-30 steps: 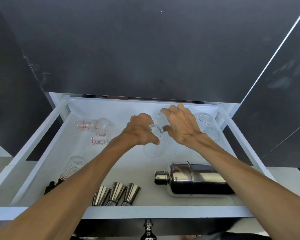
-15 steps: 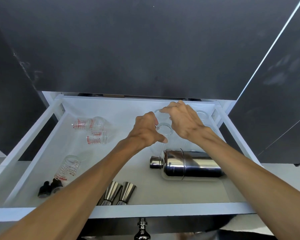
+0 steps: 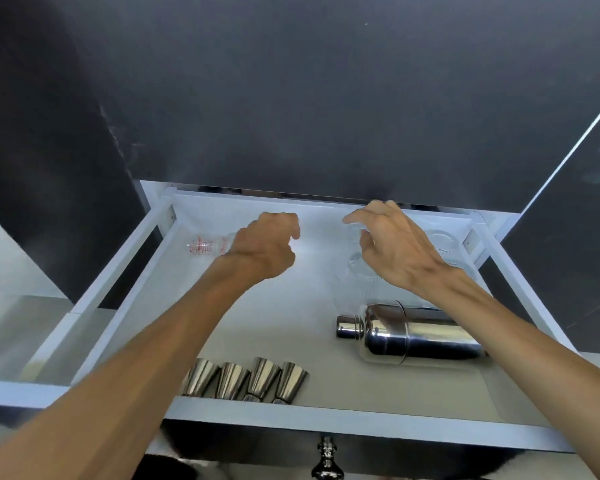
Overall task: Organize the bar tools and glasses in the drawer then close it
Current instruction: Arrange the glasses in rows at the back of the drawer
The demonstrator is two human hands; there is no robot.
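Observation:
The white drawer (image 3: 326, 415) is pulled out. My left hand (image 3: 267, 245) hovers at the back middle with fingers curled and nothing visible in it. It partly hides a red-marked measuring glass (image 3: 205, 245) lying on its side. My right hand (image 3: 394, 249) is spread with fingers apart just over clear glasses (image 3: 355, 271) at the back right. Whether it touches them is unclear. More clear glasses (image 3: 442, 237) stand in the back right corner. A steel cocktail shaker (image 3: 413, 336) lies on its side front right. Several steel jiggers (image 3: 246, 377) lie along the front edge.
A dark cabinet front (image 3: 291, 98) rises directly above the drawer's back. White side rails (image 3: 111, 289) run along the drawer's left and right. A metal knob (image 3: 326, 459) sticks out below the drawer front. Bare drawer floor (image 3: 291, 317) lies between my forearms.
My hands, which were together on a clear glass at the back middle, have separated. The left hand moved left toward the measuring glass; the right hand opened over the clear glasses.

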